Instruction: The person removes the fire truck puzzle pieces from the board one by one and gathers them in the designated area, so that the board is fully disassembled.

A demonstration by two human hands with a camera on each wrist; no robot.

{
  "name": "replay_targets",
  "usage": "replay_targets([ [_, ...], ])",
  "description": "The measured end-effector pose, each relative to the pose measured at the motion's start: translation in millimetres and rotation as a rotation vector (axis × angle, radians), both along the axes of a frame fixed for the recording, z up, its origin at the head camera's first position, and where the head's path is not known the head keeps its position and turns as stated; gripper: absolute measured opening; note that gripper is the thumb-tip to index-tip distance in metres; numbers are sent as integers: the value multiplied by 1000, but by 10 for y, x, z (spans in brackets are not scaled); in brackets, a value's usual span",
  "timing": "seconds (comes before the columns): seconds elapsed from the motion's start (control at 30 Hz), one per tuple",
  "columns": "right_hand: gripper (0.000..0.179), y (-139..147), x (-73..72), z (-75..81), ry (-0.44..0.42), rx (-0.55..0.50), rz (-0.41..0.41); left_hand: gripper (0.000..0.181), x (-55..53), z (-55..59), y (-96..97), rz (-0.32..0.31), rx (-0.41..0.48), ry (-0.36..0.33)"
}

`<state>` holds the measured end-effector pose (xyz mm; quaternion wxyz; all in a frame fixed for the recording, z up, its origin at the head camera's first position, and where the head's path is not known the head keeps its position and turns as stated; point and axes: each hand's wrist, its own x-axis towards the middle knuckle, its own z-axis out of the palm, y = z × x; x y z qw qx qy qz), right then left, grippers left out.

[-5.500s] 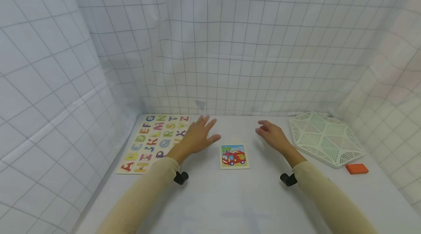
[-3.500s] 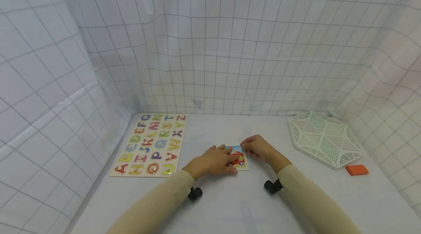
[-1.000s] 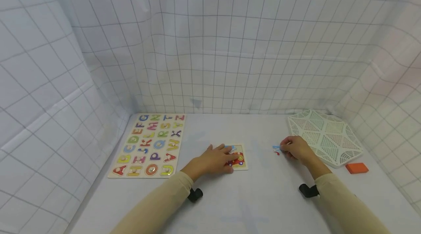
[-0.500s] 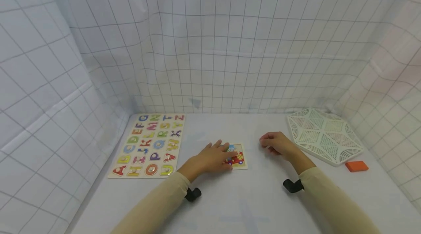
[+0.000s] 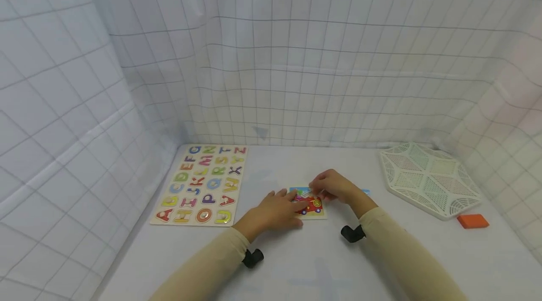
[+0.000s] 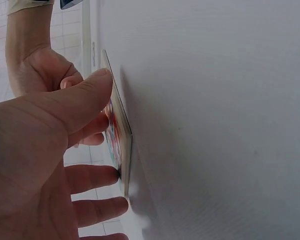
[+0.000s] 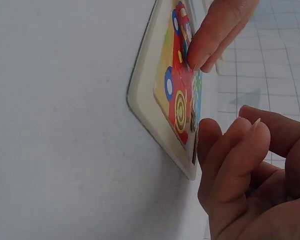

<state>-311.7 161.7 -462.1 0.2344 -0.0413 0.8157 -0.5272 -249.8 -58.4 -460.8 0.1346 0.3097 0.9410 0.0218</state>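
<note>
A small picture puzzle of a red fire truck in a pale frame lies on the white table. My left hand rests over its left part, fingers spread and fairly straight; the left wrist view shows the thumb at its near edge. My right hand is at the puzzle's upper right corner with bent fingers. In the right wrist view its fingertips overlap the puzzle's edge, beside a dark gap; whether they pinch a piece I cannot tell. A light blue puzzle piece lies partly hidden behind the right wrist.
At the left lies an alphabet board with colourful letters. A white hexagonal lattice board is at the right, with an orange block near its lower corner. White grid-patterned curtains enclose the table's back and sides.
The right hand set a blue corner piece down right of the puzzle, then came back left to the puzzle's corner. The left hand has stayed on the puzzle since about 3.5 seconds ago.
</note>
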Motion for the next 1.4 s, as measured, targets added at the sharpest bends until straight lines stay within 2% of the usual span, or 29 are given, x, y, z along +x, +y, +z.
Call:
replay_targets([
  [0.17,26,-38,13,-24,3,12,-16,59,20,3,-20,6,-9,9],
  [0.37,21,-55,18,-82,-2,11,-46,58,-15,-26,-12,-17,-10,20],
  [0.53,12,-79,24,-122,-3,-3,-46,55,-51,-28,1,-42,-22,26],
  [0.67,11,-86,34,-136,-9,-20,-42,54,-57,-21,9,-59,-30,33],
  [0.8,11,-86,33,-143,12,-18,-39,55,-55,-10,11,-55,-36,39],
  [0.93,12,-52,32,-142,44,-40,-79,55,-58,-14,18,-52,-42,37],
  [1.07,21,196,41,-72,81,-61,-156,54,-63,-24,35,-53,-44,28],
  [1.2,25,665,49,15,105,-60,-235,52,-62,-22,38,-47,-48,39],
  [1.3,24,981,80,47,88,-45,-237,52,-55,0,41,-39,-41,37],
  [1.4,25,1158,126,43,47,-22,-193,51,-46,28,47,-25,-30,22],
])
